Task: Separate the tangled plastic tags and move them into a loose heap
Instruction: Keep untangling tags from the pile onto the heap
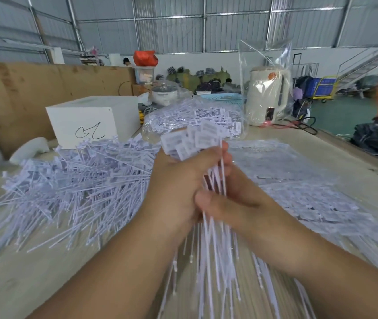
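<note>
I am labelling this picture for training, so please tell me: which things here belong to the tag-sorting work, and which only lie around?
Belong to the job:
left hand
right hand
held bunch of tags
loose heap
bagged tags

Just lying about:
white box
kettle
blue basket
pot

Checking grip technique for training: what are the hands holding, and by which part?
Both the left hand and right hand grip one bundle of tags around the thin stems, below the flat label ends.
</note>
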Motion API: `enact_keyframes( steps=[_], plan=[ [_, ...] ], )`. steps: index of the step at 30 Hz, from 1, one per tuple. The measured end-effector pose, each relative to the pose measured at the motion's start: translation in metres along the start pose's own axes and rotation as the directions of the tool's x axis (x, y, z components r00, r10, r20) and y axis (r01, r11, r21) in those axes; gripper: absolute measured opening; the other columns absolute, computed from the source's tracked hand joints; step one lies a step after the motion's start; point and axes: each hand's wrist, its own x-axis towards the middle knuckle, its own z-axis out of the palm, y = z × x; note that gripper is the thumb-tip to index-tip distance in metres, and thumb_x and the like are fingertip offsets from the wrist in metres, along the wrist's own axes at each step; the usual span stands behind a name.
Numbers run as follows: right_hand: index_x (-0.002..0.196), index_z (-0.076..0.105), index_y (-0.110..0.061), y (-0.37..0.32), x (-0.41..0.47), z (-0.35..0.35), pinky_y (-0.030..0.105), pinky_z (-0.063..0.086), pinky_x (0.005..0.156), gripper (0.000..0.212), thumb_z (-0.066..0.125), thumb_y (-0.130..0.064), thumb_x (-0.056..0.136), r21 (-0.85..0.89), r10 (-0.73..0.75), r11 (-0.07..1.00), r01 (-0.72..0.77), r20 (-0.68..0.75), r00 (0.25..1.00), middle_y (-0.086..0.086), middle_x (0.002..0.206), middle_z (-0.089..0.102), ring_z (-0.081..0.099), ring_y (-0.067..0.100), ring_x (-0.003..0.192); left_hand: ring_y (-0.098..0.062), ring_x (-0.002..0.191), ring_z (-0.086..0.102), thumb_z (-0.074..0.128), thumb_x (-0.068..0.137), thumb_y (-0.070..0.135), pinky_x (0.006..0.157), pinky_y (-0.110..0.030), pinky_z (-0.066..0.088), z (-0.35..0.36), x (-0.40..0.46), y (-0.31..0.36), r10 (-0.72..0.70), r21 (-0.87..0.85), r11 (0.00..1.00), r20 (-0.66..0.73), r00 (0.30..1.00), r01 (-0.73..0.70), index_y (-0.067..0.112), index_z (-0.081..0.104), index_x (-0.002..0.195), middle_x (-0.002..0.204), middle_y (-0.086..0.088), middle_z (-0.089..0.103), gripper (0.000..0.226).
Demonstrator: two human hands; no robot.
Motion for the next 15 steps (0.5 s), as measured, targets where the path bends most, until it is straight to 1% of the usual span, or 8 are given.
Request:
enact_keyframes(
  steps=[2, 4, 6, 8, 9, 11, 13, 15],
  plan=[
    [0.117, 0.052, -0.013, -0.001, -0.006, 0.004, 0.018, 0.051, 0.077, 0.031, 0.061, -0.004, 0.088, -0.075, 0.067, 0.996, -0.057, 0.142, 0.988, -0.011, 0.091, 0.069, 0.067, 0.003, 0.088, -0.021, 0.078, 0.073, 0.073, 0.080, 0.005, 0.064, -0.029, 0.057, -0.007, 0.005, 0.000, 0.041, -0.025, 0.999, -0.047, 0.998, -0.042, -0.003, 0.068, 0.105, 0.090, -0.013, 0.074, 0.027],
    [0.107, 0.055, -0.011, 0.000, -0.007, 0.009, 0.027, 0.053, 0.069, 0.025, 0.063, -0.009, 0.084, -0.170, 0.145, 0.977, -0.128, 0.093, 0.985, -0.003, 0.079, 0.068, 0.066, 0.011, 0.074, -0.020, 0.074, 0.072, 0.073, 0.078, 0.006, 0.063, -0.029, 0.056, -0.009, 0.007, 0.002, 0.073, -0.007, 0.997, -0.072, 0.995, -0.073, -0.004, 0.068, 0.100, 0.085, -0.012, 0.074, 0.025],
    [0.102, 0.056, -0.006, 0.000, -0.006, 0.010, 0.038, 0.052, 0.063, 0.018, 0.059, -0.012, 0.085, -0.251, 0.180, 0.953, -0.169, 0.020, 0.983, 0.007, 0.068, 0.066, 0.063, 0.022, 0.063, -0.018, 0.071, 0.071, 0.072, 0.074, 0.011, 0.062, -0.029, 0.055, -0.008, 0.006, 0.004, 0.095, 0.030, 0.995, -0.088, 0.992, -0.093, 0.001, 0.069, 0.097, 0.081, -0.008, 0.074, 0.026],
    [0.097, 0.058, -0.007, 0.000, -0.006, 0.008, 0.046, 0.049, 0.058, 0.005, 0.053, -0.006, 0.096, -0.226, 0.182, 0.955, -0.191, -0.060, 0.982, 0.006, 0.056, 0.058, 0.055, 0.023, 0.049, -0.020, 0.076, 0.070, 0.073, 0.071, 0.014, 0.063, -0.032, 0.054, -0.005, 0.004, 0.007, 0.072, 0.062, 0.996, -0.078, 0.994, -0.067, 0.003, 0.063, 0.108, 0.085, -0.007, 0.072, 0.041],
    [0.094, 0.059, -0.008, -0.001, -0.006, 0.007, 0.046, 0.048, 0.052, 0.012, 0.049, -0.004, 0.098, -0.192, 0.183, 0.961, -0.202, -0.110, 0.977, 0.002, 0.050, 0.051, 0.049, 0.018, 0.043, -0.021, 0.079, 0.068, 0.074, 0.069, 0.015, 0.064, -0.034, 0.053, -0.005, 0.004, 0.009, 0.051, 0.053, 0.997, -0.064, 0.997, -0.047, 0.003, 0.057, 0.117, 0.090, -0.008, 0.070, 0.052],
    [0.086, 0.064, -0.015, -0.003, -0.006, 0.004, 0.033, 0.041, 0.044, 0.019, 0.051, -0.009, 0.099, -0.068, 0.201, 0.973, -0.220, -0.210, 0.957, -0.006, 0.045, 0.038, 0.036, 0.010, 0.037, -0.021, 0.084, 0.068, 0.076, 0.065, 0.013, 0.070, -0.037, 0.054, -0.004, 0.002, 0.010, -0.026, 0.005, 1.000, -0.041, 0.999, 0.026, 0.009, 0.046, 0.132, 0.101, -0.009, 0.067, 0.074],
    [0.076, 0.064, -0.021, -0.007, -0.005, 0.003, 0.024, 0.034, 0.039, 0.026, 0.054, -0.013, 0.099, 0.053, 0.220, 0.975, -0.214, -0.288, 0.932, -0.007, 0.044, 0.031, 0.029, 0.008, 0.035, -0.023, 0.087, 0.069, 0.079, 0.061, 0.011, 0.076, -0.039, 0.055, -0.001, -0.002, 0.010, -0.097, -0.055, 0.994, -0.012, 0.995, 0.096, 0.018, 0.037, 0.141, 0.109, -0.011, 0.067, 0.090],
    [0.068, 0.060, -0.021, -0.009, -0.005, 0.001, 0.023, 0.030, 0.038, 0.035, 0.050, -0.010, 0.099, 0.137, 0.213, 0.975, -0.177, -0.328, 0.920, -0.005, 0.046, 0.029, 0.026, 0.009, 0.036, -0.023, 0.084, 0.071, 0.081, 0.059, 0.009, 0.080, -0.038, 0.055, 0.001, -0.006, 0.006, -0.177, -0.155, 0.972, 0.026, 0.984, 0.178, 0.025, 0.029, 0.145, 0.111, -0.012, 0.068, 0.101]
  ],
)
